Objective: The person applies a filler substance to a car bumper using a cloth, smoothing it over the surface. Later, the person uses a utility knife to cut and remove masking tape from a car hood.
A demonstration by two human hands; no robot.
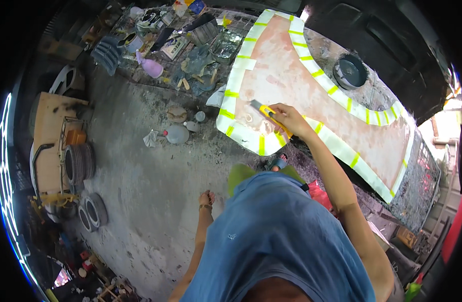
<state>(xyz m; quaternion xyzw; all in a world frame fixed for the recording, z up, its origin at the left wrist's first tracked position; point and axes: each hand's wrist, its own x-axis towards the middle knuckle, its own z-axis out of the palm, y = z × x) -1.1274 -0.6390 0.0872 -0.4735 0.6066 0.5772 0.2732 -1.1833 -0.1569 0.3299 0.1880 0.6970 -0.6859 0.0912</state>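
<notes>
My right hand (287,120) is closed round a yellow utility knife (266,110) with a grey front end. It hovers over or rests on the near left part of a car fender panel (291,65); whether the tip touches I cannot tell. The panel has patchy white and pinkish-brown filler. White masking strips (234,103) run along its edges, held by short pieces of yellow-green tape (226,114). My left hand (207,198) hangs low at my side over the floor, a band at its wrist. Its fingers look loosely apart, with nothing visible in them.
The panel lies on a stained worktable (417,166), with a dark round tub (350,71) beyond it. A cluttered bench holds a pink spray bottle (150,67). On the floor stand a clear jug (176,134) and tyres (79,162). A dark car panel (377,35) rises at the far right.
</notes>
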